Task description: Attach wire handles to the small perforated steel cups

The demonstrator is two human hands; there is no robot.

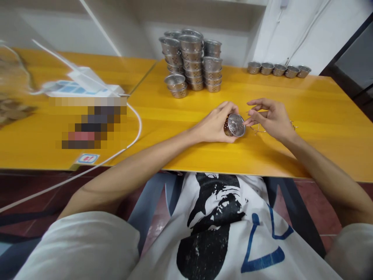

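Observation:
My left hand (223,122) is wrapped round a small perforated metal cup (236,125), tilted so its open mouth faces right and toward me. Just to the right of the rim is my right hand (268,116), its fingers bent and the lower fingertips close to the cup's mouth. A thin line shows by its thumb, too fine to name, and whether the fingers pinch it is hard to see. Thin copper-coloured wire pieces (257,129) show beneath and beside the right hand on the yellow table (175,149).
Stacks of similar metal cups (192,64) stand at the back middle. Several single cups (279,70) line the wall at the back right. On the left lie a power strip (81,87), a blurred-out patch and a white cable (139,124) crossing the table edge.

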